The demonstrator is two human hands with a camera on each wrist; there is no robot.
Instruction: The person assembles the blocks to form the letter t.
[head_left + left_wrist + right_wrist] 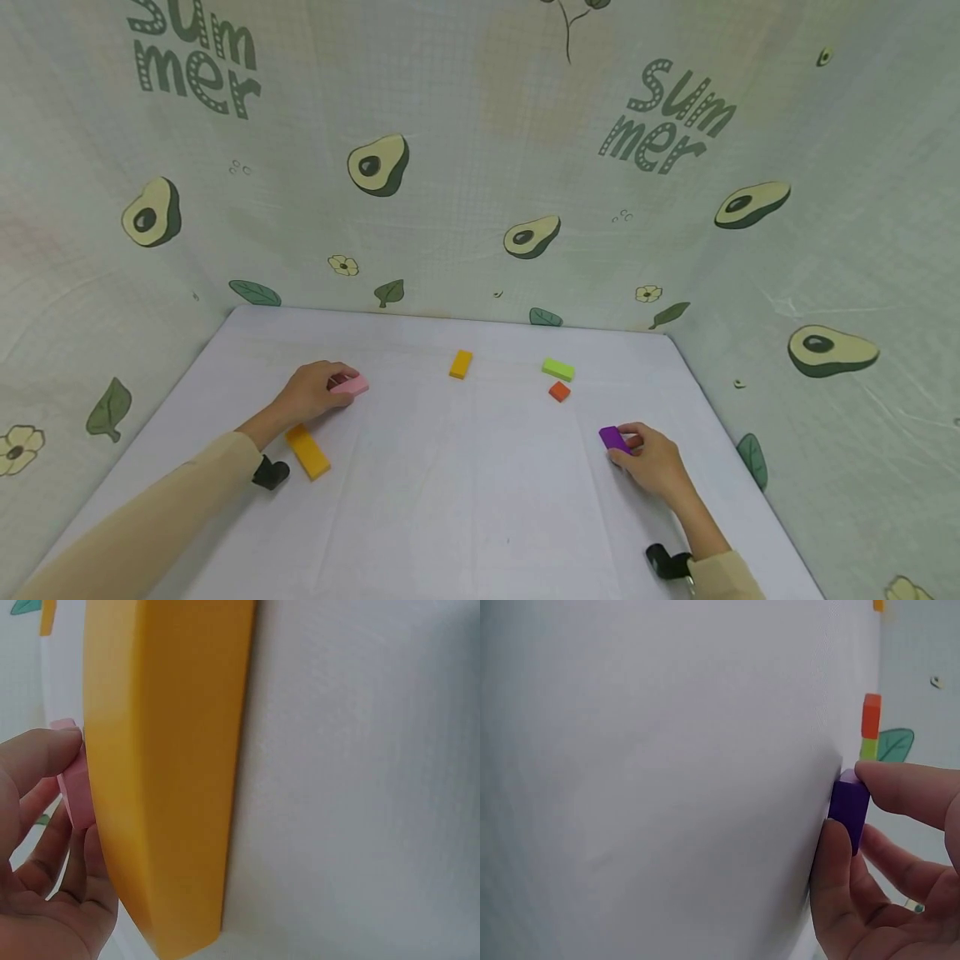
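Note:
On the left of the table my left hand (313,392) pinches a pink block (351,385) between thumb and fingers. The left wrist view shows that pink block (76,784) partly hidden behind a long yellow-orange block (169,772). In the head view the long block (307,452) lies just below my left wrist. At the right my right hand (654,462) pinches a purple block (615,439), thumb on one side and fingertips on the other. The right wrist view has the purple block (849,810) close against the white cloth.
Toward the back of the table lie a smaller yellow-orange block (461,364), a lime green block (558,369) and an orange-red block (559,392) just in front of the green one. White cloth (450,517) covers the table; patterned fabric (450,250) walls the back and sides.

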